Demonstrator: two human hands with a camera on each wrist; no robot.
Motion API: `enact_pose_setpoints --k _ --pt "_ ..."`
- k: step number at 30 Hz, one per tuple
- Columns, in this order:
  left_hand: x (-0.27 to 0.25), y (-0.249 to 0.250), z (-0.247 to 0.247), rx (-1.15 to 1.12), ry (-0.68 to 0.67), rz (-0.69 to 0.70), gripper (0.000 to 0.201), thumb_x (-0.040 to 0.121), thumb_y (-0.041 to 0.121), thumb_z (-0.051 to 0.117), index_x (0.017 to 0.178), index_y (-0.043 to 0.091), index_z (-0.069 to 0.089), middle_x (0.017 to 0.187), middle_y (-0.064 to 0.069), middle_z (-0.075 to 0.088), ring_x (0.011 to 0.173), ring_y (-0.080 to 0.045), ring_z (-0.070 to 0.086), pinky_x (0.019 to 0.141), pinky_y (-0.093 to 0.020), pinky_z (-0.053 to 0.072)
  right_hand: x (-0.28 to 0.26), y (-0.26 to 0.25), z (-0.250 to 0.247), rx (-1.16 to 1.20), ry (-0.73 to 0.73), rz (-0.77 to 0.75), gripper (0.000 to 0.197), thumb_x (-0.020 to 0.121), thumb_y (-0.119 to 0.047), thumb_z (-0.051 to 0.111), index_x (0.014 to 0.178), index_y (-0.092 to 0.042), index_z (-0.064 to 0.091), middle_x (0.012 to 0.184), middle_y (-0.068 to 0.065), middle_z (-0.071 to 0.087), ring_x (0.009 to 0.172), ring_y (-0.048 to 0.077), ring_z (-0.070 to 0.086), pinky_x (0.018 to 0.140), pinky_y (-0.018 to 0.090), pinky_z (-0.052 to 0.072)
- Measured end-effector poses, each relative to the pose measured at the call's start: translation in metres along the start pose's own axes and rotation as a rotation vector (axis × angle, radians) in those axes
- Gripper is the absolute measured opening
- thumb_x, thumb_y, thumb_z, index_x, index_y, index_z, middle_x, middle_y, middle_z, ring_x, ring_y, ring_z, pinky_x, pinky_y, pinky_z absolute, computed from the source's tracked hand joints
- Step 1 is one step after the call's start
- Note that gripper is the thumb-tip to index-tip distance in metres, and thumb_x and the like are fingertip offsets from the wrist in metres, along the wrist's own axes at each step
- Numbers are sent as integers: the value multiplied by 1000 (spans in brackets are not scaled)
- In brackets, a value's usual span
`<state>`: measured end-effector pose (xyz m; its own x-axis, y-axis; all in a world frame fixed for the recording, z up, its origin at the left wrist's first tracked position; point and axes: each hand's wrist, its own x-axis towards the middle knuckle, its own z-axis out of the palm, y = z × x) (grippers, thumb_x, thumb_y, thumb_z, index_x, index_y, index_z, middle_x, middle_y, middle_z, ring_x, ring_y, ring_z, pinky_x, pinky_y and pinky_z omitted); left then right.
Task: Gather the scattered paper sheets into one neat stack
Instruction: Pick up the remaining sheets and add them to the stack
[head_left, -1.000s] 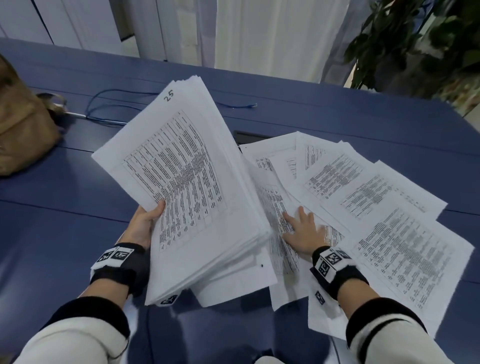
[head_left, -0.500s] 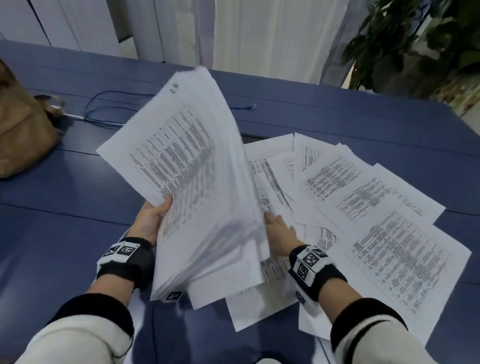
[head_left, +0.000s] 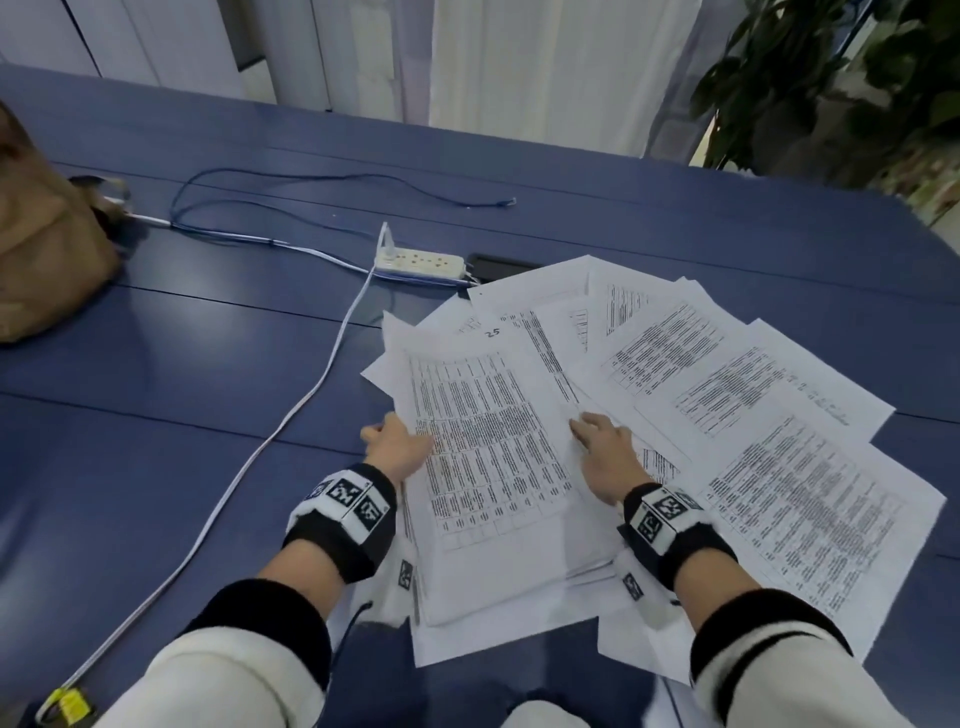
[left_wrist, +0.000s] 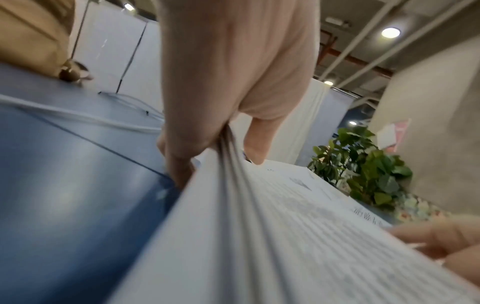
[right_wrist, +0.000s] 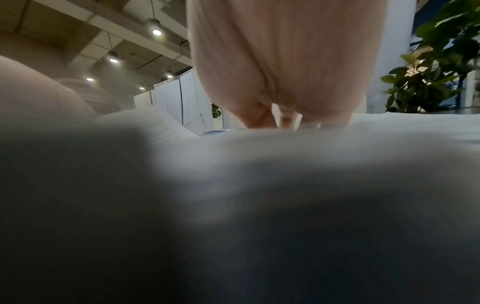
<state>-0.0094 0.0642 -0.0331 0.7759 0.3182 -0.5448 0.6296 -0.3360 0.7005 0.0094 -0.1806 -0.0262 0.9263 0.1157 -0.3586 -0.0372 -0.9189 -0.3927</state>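
A thick stack of printed sheets (head_left: 493, 457) lies on the blue table, its top page marked 25. My left hand (head_left: 397, 449) grips the stack's left edge (left_wrist: 233, 164), thumb on top and fingers underneath. My right hand (head_left: 605, 452) rests flat on the stack's right side, fingers straight; in the right wrist view its fingertips (right_wrist: 285, 121) press on white paper. Several loose sheets (head_left: 779, 426) fan out to the right and behind the stack, partly under it.
A white power strip (head_left: 418, 261) and its white cord (head_left: 291, 421) run left of the papers. A thin blue cable (head_left: 311, 182) loops behind. A brown bag (head_left: 47, 249) sits far left, a plant (head_left: 841, 88) beyond the table's far right edge.
The stack, held up tilted in my left hand before, has come down flat onto the loose sheets. My right hand has moved from the loose sheets onto the stack's right side.
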Motion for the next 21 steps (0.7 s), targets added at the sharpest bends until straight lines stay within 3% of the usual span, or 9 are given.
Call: enact_pose_setpoints --k 2,5,7,11,14,16,18,19,21 --pt "0 5 5 -44 -44 -30 62 91 19 52 141 3 20 143 -17 20 118 -30 41 99 -32 38 -1 3 -1 27 -5 0 62 86 14 28 144 -10 31 151 4 25 133 30 21 111 35 23" --pt "4 1 10 -136 -110 -33 81 78 21 61 145 13 16 147 -16 28 126 -34 42 104 -47 40 -2 9 1 94 28 -3 65 84 18 26 144 -7 30 150 3 29 130 28 25 110 28 20" --pt "10 -4 14 -162 -116 -18 88 70 23 60 146 18 14 149 -14 26 129 -33 40 106 -49 39 -3 12 5 133 47 -16 67 83 20 25 144 -7 32 149 2 30 129 28 25 110 27 20" --pt "-16 8 14 24 -14 -22 64 89 16 49 144 18 17 144 -16 16 129 -35 28 107 -37 30 -5 14 7 206 50 -29 66 84 20 26 144 -7 32 151 -1 28 135 24 20 113 26 15" --pt "-22 10 19 97 11 5 61 91 12 43 144 18 14 140 -19 18 124 -36 31 105 -38 32 -7 14 8 242 31 -35 67 84 20 25 145 -7 28 154 -2 24 138 20 15 114 26 13" --pt "-23 10 20 63 13 42 61 90 9 41 144 17 14 136 -19 23 119 -35 38 99 -37 39 -7 14 8 229 20 -38 68 84 20 24 146 -7 25 155 -3 21 140 20 13 115 27 12" --pt "-23 12 20 -59 -13 63 58 90 4 40 142 16 19 131 -15 34 108 -30 47 85 -32 44 -8 14 10 219 20 -38 68 84 20 24 147 -8 23 156 -4 19 140 19 12 115 27 12" --pt "-23 12 21 -145 -23 93 55 90 0 40 140 14 23 119 -9 44 96 -23 51 76 -28 45 -8 14 10 220 22 -37 68 84 20 24 147 -8 23 156 -4 18 140 19 12 115 27 12" --pt "-28 11 21 -298 -54 134 52 89 -6 42 137 10 29 93 2 49 77 -10 49 61 -21 42 -8 14 11 216 21 -38 69 84 20 24 147 -8 22 156 -5 17 141 19 12 115 28 11"
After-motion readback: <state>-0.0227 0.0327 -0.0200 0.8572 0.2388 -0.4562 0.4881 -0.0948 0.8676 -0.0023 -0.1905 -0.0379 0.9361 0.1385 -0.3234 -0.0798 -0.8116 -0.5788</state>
